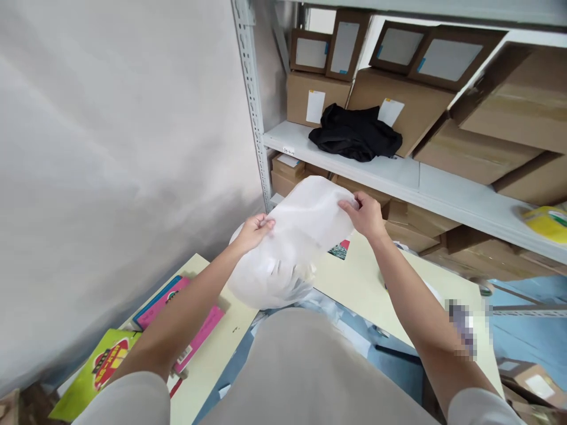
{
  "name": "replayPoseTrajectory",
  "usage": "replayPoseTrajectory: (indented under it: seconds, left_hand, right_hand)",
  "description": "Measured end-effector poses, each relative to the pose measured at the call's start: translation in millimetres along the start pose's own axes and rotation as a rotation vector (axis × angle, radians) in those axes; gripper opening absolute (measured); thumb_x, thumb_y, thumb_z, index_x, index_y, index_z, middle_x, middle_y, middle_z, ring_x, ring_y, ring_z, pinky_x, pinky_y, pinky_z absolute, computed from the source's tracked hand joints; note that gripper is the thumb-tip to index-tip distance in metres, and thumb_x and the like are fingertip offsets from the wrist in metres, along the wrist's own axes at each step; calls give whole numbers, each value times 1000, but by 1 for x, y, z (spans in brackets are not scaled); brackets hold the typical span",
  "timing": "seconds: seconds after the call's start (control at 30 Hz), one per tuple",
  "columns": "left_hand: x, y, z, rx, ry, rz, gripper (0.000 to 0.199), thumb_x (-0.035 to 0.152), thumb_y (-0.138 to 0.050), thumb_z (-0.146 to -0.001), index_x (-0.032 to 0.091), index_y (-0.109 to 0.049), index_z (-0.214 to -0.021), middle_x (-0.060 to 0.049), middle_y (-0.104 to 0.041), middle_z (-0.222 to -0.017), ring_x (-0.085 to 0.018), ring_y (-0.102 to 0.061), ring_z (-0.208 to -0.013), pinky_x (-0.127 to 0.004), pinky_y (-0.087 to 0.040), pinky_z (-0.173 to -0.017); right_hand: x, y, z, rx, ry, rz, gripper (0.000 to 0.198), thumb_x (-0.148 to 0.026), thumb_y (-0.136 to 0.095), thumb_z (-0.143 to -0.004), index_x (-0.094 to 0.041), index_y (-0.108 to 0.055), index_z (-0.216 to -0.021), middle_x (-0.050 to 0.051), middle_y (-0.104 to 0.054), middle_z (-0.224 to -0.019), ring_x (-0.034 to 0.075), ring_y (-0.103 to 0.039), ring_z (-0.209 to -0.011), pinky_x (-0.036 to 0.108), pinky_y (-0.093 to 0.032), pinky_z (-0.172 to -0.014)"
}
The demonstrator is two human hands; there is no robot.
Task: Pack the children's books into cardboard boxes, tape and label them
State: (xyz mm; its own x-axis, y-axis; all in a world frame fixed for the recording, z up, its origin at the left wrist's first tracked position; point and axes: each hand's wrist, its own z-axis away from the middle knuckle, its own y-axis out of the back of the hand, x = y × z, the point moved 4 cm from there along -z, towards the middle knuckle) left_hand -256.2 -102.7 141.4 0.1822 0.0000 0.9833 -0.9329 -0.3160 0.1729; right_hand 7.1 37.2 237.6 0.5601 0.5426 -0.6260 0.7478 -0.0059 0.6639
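A thin white sheet (305, 215), like packing foam or soft plastic, is stretched between my two hands above the cream tabletop (349, 283). My left hand (253, 232) pinches its left side between thumb and fingers. At the upper right edge, my right hand (365, 213) grips it the same way. Below the sheet, a rounded, bulky white bundle (266, 283) rests at the table's edge; whether both are one piece I cannot tell. A small printed card or packet (340, 249) shows partly from behind the sheet.
Ahead stands a grey metal shelf (390, 171) with cardboard boxes (394, 106) and black cloth (354, 131). Pink packages (201, 336) and a yellow-green bag (104, 360) lie at left beside the wall (133, 147). Yellow tape (547, 223) sits on the shelf at right.
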Motion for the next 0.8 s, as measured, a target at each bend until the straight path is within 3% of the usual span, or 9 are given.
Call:
replayPoseTrajectory:
  seconds: [0.1,0.17,0.27,0.37,0.43,0.53,0.63,0.7,0.8]
  left_hand:
    - [14,-10,-8,22,-6,-87,34,49,-59,-77,18,-48,-67,7,-46,-51,-7,-40,-44,-20,-32,-46]
    - [23,-21,-13,16,-37,-114,33,47,-57,-78,19,-47,-65,8,-40,-50,-6,-35,-45,-19,-28,-45]
    - [38,-42,-15,-65,-106,-122,30,45,-54,-80,18,-50,-68,6,-40,-56,-7,-36,-49,-20,-28,-48]
    - [53,-67,-14,-218,-162,-157,29,44,-51,-82,18,-51,-69,6,-40,-58,-8,-36,-51,-20,-29,-50]
    - [57,-80,-14,-321,-182,-219,32,44,-50,-83,18,-49,-65,6,-38,-57,-8,-34,-51,-21,-28,-49]
    - [51,-85,-23,-370,-206,-362,34,45,-49,-84,18,-50,-63,5,-39,-56,-9,-36,-52,-21,-28,-50]
    - [31,-73,-41,-340,-182,-576,30,48,-58,-78,19,-59,-71,4,-50,-59,-11,-45,-55,-22,-33,-54]
    - [14,-67,-52,-385,-134,-740,32,49,-69,-67,21,-64,-82,2,-60,-67,-15,-54,-62,-24,-37,-58]
    - [-12,-72,-62,-512,-94,-983,44,45,-76,-61,24,-66,-98,-3,-69,-90,-22,-62,-83,-26,-42,-68]
  right_hand:
    - [27,17,13,89,-56,29,28,-46,-53,-83,-19,-57,-91,3,-60,-78,16,-53,-69,31,-43,-64]
    - [34,27,33,214,-55,117,35,-46,-48,-85,-18,-55,-106,10,-60,-98,23,-56,-88,40,-45,-77]
    - [23,23,77,367,14,244,74,-55,-53,-79,-13,-31,-137,23,-35,-139,36,-38,-126,54,-36,-95]
    - [14,-17,112,185,15,293,100,-59,-59,-72,-10,-11,-145,27,-17,-150,43,-23,-135,60,-29,-100]
    - [27,-40,122,114,-133,239,89,-48,-57,-75,-12,-14,-145,26,-27,-147,40,-36,-130,57,-31,-100]
    - [76,-46,128,134,-404,-92,61,-38,-44,-82,-17,-30,-137,16,-61,-114,25,-63,-92,40,-48,-83]
    - [137,-25,147,184,-593,-356,40,-47,-48,-79,-16,-54,-104,6,-64,-79,15,-57,-57,29,-48,-57]
    - [173,-8,175,225,-717,-424,37,-52,-56,-73,-17,-56,-85,1,-59,-67,11,-47,-47,26,-42,-47]
    - [211,2,234,255,-958,-468,37,-53,-62,-65,-18,-55,-74,-2,-54,-59,7,-42,-42,24,-39,-43]
